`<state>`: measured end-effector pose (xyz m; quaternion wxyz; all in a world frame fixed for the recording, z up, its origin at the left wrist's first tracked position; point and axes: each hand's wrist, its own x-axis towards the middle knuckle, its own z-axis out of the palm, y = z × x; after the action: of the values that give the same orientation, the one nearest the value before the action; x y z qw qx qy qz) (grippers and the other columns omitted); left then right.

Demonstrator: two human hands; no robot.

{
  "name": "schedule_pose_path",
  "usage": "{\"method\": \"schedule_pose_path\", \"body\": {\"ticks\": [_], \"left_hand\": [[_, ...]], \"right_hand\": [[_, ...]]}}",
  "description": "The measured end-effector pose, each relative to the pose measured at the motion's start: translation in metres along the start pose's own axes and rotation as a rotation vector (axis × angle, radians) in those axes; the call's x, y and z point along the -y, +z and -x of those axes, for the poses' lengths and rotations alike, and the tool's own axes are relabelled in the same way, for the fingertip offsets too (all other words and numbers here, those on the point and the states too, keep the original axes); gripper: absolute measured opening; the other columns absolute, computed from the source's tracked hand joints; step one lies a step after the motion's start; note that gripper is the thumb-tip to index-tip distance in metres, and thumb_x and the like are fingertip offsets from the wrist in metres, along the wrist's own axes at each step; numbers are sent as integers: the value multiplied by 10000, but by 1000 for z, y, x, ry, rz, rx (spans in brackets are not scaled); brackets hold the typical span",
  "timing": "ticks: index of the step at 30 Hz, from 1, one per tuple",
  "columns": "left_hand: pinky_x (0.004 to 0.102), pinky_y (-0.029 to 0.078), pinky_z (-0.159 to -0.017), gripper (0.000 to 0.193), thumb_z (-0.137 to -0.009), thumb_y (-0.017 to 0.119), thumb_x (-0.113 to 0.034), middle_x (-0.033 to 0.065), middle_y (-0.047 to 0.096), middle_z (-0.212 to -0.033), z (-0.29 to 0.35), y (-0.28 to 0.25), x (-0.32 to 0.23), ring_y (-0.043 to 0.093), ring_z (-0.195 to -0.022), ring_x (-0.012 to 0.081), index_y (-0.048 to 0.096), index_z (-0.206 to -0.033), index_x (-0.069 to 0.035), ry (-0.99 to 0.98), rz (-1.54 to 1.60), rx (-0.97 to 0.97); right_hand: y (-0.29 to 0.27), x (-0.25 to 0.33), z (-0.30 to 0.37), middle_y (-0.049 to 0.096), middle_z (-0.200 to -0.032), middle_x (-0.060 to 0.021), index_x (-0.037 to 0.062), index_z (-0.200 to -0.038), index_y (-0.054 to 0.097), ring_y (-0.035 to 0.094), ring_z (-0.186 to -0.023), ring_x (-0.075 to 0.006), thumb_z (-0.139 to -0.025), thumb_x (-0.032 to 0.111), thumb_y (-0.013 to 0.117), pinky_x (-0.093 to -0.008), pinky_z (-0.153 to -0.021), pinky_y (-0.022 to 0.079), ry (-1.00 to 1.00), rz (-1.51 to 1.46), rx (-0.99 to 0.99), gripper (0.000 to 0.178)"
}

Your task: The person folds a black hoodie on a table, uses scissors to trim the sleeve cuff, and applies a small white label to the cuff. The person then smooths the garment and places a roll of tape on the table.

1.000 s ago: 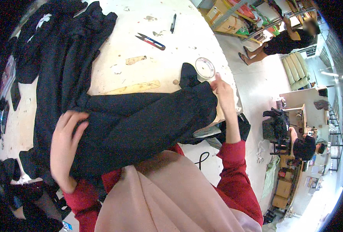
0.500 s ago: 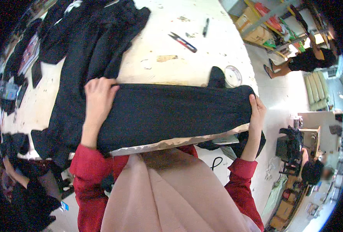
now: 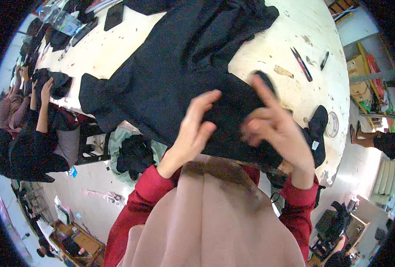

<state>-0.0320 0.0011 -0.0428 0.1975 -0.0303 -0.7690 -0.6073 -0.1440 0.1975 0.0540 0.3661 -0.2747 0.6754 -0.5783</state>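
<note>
Where the pale, stained, flat worktop (image 3: 295, 33) runs beneath both hands, a matte black cloth garment (image 3: 162, 93) lies spread in soft folds. Over it, the left hand (image 3: 191, 127) has its grip spread, thumb apart from curved fingers; the right hand (image 3: 280, 133) points one finger outward, too blurred to tell whether its grip pinches fabric. To the right lie slim, pointed thread snips (image 3: 302, 64) and a ring-shaped tape roll (image 3: 332, 124). Below the worktop, a crinkled pale green bag-like wrapping (image 3: 115, 151) holds crumpled black fabric (image 3: 135, 155).
</note>
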Motion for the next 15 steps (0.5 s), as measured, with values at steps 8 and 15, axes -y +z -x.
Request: {"method": "schedule_pose_path", "body": {"ticks": [8, 15], "left_hand": [[282, 438, -947, 293, -980, 515, -90, 86, 572, -1224, 15, -47, -21, 571, -1076, 155, 510, -1264, -20, -415, -18, -148], [227, 473, -684, 333, -1023, 459, -236, 63, 643, -814, -31, -37, -19, 588, -727, 100, 534, -1278, -36, -455, 22, -101]], "right_hand": [[-10, -1, 5, 688, -932, -102, 32, -1153, 658, 660, -872, -185, -935, 30, 555, -279, -807, 492, -178, 541, -212, 241], [-1, -21, 31, 648, -1065, -106, 60, -1025, 614, 625, -1002, -285, -717, -154, 514, -372, -867, 487, -395, 767, -441, 388]]}}
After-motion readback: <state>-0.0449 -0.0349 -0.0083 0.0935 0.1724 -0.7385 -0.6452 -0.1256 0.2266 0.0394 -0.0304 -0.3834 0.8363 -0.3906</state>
